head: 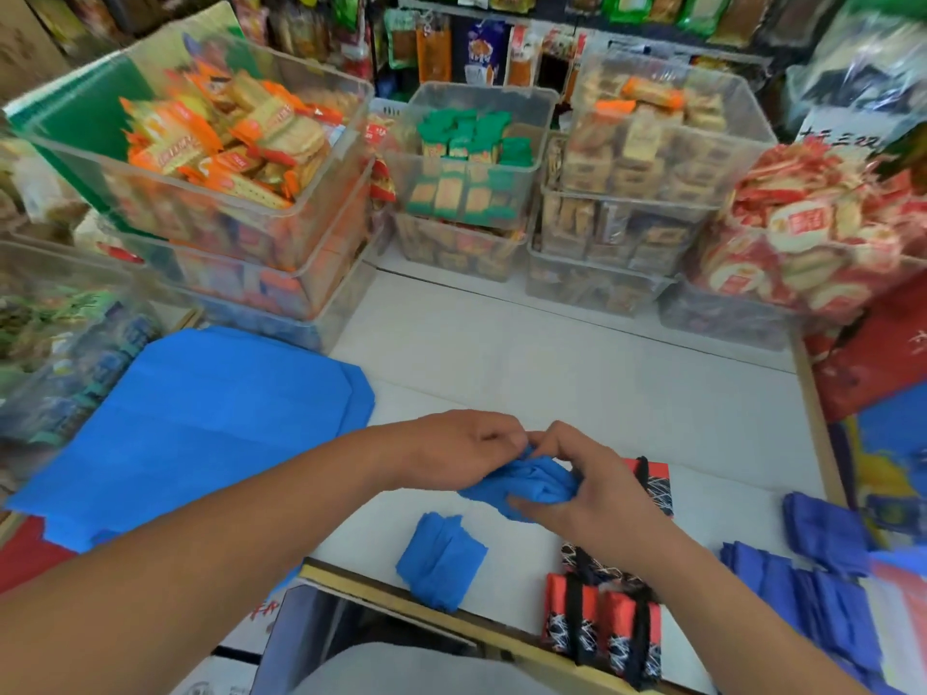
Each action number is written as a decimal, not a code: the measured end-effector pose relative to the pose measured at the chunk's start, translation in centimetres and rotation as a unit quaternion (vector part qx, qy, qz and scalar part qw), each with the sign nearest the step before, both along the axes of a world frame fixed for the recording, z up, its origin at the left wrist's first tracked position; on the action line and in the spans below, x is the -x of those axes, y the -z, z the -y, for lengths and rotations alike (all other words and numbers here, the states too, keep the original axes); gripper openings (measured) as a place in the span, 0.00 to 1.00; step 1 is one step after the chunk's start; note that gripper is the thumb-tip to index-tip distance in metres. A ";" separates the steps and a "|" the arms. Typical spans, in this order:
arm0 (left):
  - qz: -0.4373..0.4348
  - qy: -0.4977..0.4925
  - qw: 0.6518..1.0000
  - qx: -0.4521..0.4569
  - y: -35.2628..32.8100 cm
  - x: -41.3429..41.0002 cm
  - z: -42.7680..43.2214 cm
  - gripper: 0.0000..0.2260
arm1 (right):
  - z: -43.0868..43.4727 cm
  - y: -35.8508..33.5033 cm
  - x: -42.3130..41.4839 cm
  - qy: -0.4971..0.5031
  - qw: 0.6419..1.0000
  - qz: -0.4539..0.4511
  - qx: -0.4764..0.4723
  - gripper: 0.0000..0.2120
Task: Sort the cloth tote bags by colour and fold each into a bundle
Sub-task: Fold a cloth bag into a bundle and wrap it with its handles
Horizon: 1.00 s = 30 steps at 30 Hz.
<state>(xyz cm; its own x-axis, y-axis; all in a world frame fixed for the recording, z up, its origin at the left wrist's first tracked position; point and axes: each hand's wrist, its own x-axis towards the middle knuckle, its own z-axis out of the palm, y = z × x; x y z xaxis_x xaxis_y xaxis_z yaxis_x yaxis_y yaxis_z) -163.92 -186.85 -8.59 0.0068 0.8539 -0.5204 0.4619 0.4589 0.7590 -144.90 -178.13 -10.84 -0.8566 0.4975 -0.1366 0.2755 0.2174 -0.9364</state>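
Closest to me, at the near edge of the white table (552,353), a red-and-black patterned bag bundle (602,627) lies with its black straps running across it, and just to its left sits a folded bright blue bundle (441,561), touching nothing else. To my right a heap of folded dark blue bags (812,599) lies along the table's side. A little further out, over the middle of the table, I have the bright blue tote bag (534,481) scrunched between both hands: my left hand (451,453) has its fingers curled over the bag's left and far side, and my right hand (592,499) wraps it from the right, thumb tucked against the near side, fingertips of both hands meeting on top. I cannot tell whether the bag rests on the table or is held just above it. Behind my right hand a second red-and-black patterned bag (654,481) lies flat. Off to my left a stack of flat bright blue bags (200,418) is spread out unfolded. Beyond that, clear plastic bins stand stacked in a row across the far side: one of orange snack packets (241,143), one of green packets (466,158), one of tan packets (647,137), and one of red packets (812,228), with blurred shelves of goods (501,37) at the back
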 end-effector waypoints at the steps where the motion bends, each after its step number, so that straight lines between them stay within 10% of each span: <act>1: -0.004 -0.003 1.000 -0.015 -0.4 -0.1 0.2 0.13 | 0.1 -0.3 0.0 0.006 1.000 0.005 0.006 0.14; 14: 0.128 -0.271 0.950 -0.088 2.4 -1.5 4.9 0.08 | 0.7 -0.8 -1.0 0.080 0.996 0.008 0.030 0.16; 30: -0.041 -0.260 0.949 -0.173 1.9 -5.3 4.0 0.04 | 0.9 1.4 0.1 0.098 0.983 0.078 -0.135 0.17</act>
